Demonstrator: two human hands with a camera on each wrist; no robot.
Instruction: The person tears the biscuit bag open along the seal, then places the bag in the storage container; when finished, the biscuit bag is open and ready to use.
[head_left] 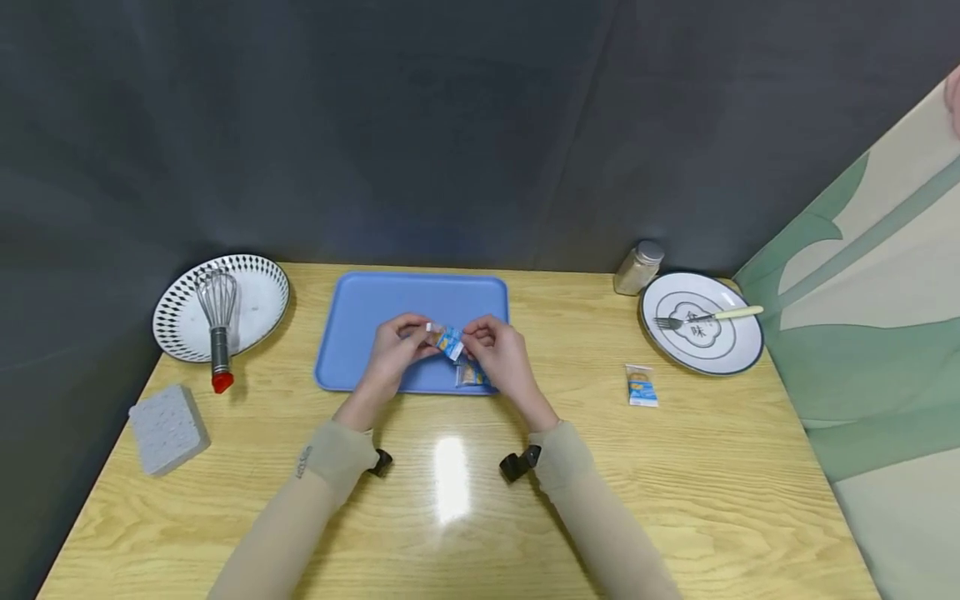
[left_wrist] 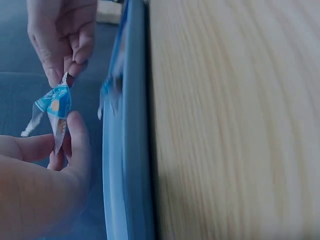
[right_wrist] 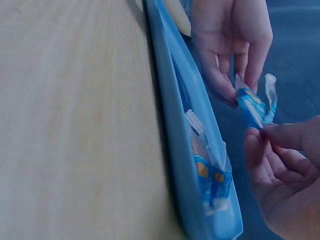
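Note:
Over the blue tray [head_left: 420,293], both hands hold one small blue-and-clear snack packet [head_left: 448,340]. My left hand [head_left: 396,350] pinches one end between thumb and fingers; my right hand [head_left: 501,357] pinches the other. In the left wrist view the packet [left_wrist: 60,102] is creased, with a loose clear strip hanging off one side. That strip also sticks up beside the packet [right_wrist: 250,106] in the right wrist view. Below the right hand, more blue packaging [right_wrist: 212,182] lies on the tray by its near edge, partly hidden by that hand in the head view.
Another snack packet [head_left: 641,387] lies on the table to the right. Behind it are a plate [head_left: 678,354] bearing a fork [head_left: 701,319] and a glass shaker [head_left: 637,268]. At left, a whisk [head_left: 218,325] rests on a patterned plate [head_left: 262,292], near a grey sponge-like block [head_left: 168,429].

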